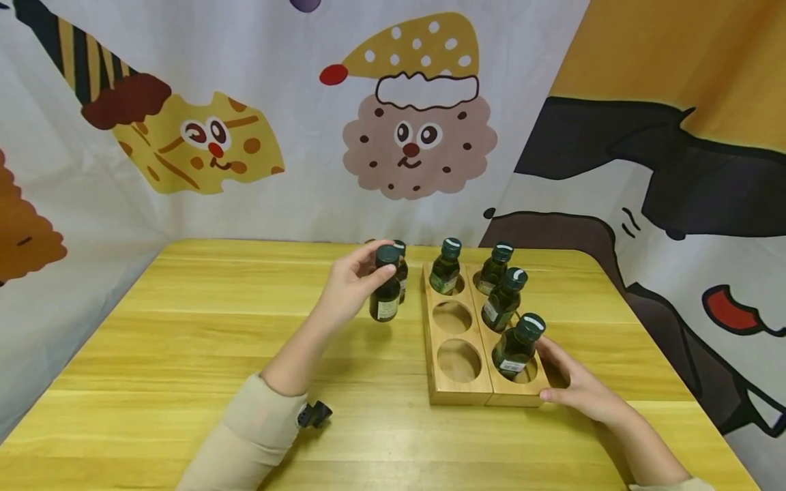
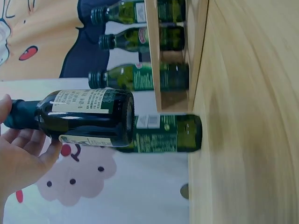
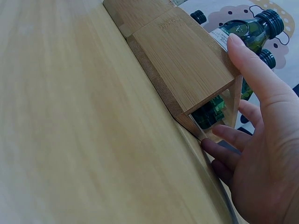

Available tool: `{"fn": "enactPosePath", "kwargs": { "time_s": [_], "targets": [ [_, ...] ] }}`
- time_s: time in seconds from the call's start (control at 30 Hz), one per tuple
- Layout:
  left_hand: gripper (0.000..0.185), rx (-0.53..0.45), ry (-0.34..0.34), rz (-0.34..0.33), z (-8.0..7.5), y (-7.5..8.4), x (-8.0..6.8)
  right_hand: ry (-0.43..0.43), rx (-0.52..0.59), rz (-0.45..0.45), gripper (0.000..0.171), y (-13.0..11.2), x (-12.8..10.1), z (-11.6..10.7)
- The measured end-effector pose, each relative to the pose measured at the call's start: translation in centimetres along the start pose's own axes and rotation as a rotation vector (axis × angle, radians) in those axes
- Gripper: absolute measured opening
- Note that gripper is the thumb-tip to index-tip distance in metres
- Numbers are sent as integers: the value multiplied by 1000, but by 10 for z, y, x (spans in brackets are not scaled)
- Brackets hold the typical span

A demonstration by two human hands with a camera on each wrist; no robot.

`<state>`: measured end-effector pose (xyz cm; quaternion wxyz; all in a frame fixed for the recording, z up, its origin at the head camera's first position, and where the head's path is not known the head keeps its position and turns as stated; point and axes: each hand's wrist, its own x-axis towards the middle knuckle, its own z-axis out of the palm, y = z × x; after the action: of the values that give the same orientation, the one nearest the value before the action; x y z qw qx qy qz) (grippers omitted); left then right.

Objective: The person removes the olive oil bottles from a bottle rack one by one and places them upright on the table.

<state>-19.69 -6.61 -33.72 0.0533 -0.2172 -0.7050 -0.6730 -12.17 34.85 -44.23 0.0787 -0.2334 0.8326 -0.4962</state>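
My left hand (image 1: 368, 269) grips a dark green glass bottle (image 1: 385, 293) by its black cap and neck, and holds it upright above the table. In the left wrist view the bottle (image 2: 88, 116) hangs clear of the wood. A second bottle (image 1: 402, 273) stands on the table just behind it. To the right lies a wooden rack (image 1: 460, 395) with two rows of round holes. The left row holds one bottle (image 1: 445, 267) at the far end, with two bare holes (image 1: 454, 339) nearer me. Three bottles (image 1: 503, 300) fill the right row. My right hand (image 1: 568, 382) rests flat against the rack's near right corner (image 3: 182, 60).
The yellow wooden table (image 1: 184, 327) stretches wide to the left of the rack. Cartoon-printed cloth walls (image 1: 405, 136) close in the back and right sides. A small black camera mount (image 1: 314, 413) sits at my left wrist.
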Motion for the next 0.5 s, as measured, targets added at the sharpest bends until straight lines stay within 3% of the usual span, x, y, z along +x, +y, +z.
{"fn": "enactPosePath", "kwargs": {
  "time_s": [0.5],
  "targets": [
    [37, 16, 77, 53, -32, -13, 8, 2, -9, -3, 87, 3, 0, 0]
  ]
}}
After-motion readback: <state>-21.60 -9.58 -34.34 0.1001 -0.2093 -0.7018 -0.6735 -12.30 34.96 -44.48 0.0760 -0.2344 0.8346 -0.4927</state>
